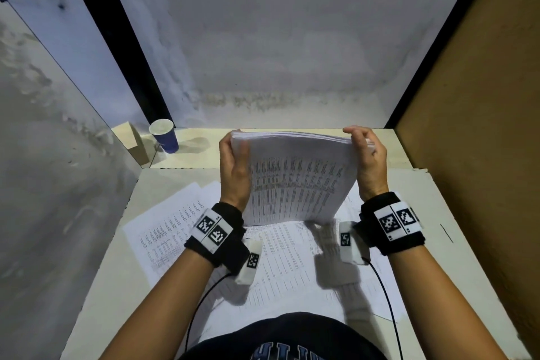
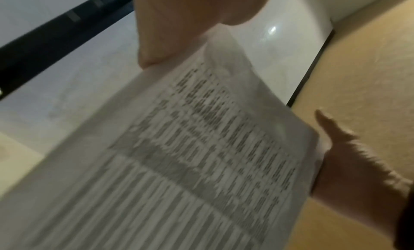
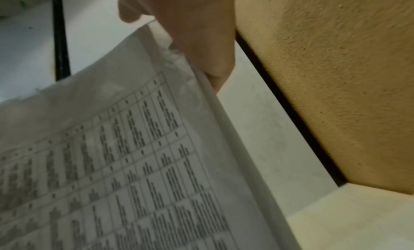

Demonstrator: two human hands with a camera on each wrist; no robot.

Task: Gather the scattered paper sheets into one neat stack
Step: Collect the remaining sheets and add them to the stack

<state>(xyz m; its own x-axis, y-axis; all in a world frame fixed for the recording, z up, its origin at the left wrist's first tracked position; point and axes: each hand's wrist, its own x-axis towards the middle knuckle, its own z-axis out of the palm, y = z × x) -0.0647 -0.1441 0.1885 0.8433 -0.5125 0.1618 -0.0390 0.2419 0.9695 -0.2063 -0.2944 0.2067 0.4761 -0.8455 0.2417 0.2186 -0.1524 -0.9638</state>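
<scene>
- Above the table [image 1: 415, 213], between my two hands, I see a thick bundle of printed sheets [image 1: 295, 181] held up on edge, its printed face tilted toward the head camera and its lower edge just over the sheets that lie flat.
- My left hand [image 1: 235, 172] grips the bundle's left edge: in the head view the thumb lies across the front face near the top corner, and the other fingers are hidden behind the paper, so I cannot tell how they lie.
- From the left wrist view, the thumb [image 2: 161, 41] presses on the top sheet near its corner; the print there is blurred.
- My right hand [image 1: 368, 161] grips the right edge, fingers curled over the top right corner, thumb side toward the front.
- From the right wrist view, a fingertip [image 3: 215, 73] shows behind the bundle's edge with the thumb in front, so the paper is pinched between them; the sheet edges there are slightly ragged and uneven.
- Loose printed sheets [image 1: 163, 240] lie fanned and overlapping on the table under my wrists, some angled to the left, some running toward my body.
- At the far left corner stands a blue paper cup [image 1: 164, 135], upright, just beside a small wooden block [image 1: 133, 142], both well apart from the papers.
- A brown board wall [image 1: 482, 126] closes the right side.
</scene>
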